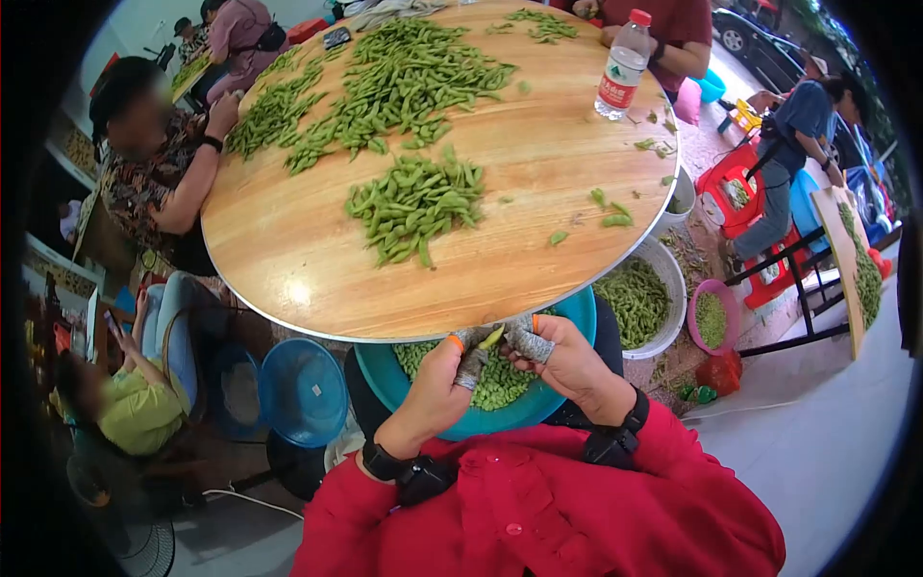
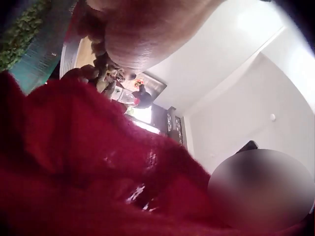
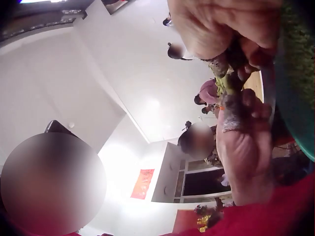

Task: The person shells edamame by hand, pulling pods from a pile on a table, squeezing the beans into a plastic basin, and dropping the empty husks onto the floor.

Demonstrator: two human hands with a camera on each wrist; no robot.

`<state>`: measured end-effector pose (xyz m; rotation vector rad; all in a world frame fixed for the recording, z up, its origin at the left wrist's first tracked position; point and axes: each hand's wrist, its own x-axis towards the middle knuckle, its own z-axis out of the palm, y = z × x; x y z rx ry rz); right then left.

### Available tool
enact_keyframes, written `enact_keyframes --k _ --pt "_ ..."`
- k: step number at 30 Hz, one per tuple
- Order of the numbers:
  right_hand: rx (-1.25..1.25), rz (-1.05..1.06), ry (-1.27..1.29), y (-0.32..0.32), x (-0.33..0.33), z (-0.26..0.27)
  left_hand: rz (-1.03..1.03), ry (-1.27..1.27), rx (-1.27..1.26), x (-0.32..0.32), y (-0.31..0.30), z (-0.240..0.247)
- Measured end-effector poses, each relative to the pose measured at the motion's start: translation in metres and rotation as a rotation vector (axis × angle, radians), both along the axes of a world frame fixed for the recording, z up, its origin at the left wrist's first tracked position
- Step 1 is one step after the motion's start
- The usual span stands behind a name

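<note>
Both hands meet over a teal basin (image 1: 368,368) of shelled green beans (image 1: 500,383), at the near edge of the round wooden table (image 1: 317,260). A green pod (image 1: 492,337) is pinched between the wrapped fingertips of the left hand (image 1: 437,385) and the right hand (image 1: 572,365). In the right wrist view the pod (image 3: 229,83) lies between the right hand (image 3: 226,24) and the left hand (image 3: 244,152). The left wrist view shows a palm (image 2: 147,34) close up, its fingers dark and unclear.
A small pod pile (image 1: 415,207) and a larger one (image 1: 404,82) lie on the table, with a bottle (image 1: 623,67) at its right. Blue basins (image 1: 304,392) stand left; a white basket (image 1: 639,298) of pods and a pink bowl (image 1: 713,317) stand right. Several people sit or stand around.
</note>
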<state>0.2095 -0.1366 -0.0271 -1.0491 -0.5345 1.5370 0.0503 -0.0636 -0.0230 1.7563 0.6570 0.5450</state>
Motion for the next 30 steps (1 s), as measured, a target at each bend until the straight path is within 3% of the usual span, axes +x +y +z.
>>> enact_keyframes --k 3,12,15,30 --pt "0.006 0.015 -0.086 0.000 -0.001 0.005 -0.074 -0.014 -0.266 -0.004 0.003 -0.008" --pt "0.054 0.124 -0.339 -0.003 0.000 -0.005 0.062 0.275 0.613 -0.002 -0.006 -0.016" --pt "0.052 0.110 -0.278 -0.003 -0.002 -0.003 0.072 0.370 0.701 -0.001 -0.008 -0.011" --pt "0.064 0.075 -0.240 -0.006 -0.003 0.005 0.029 0.297 0.955 0.004 -0.007 -0.005"
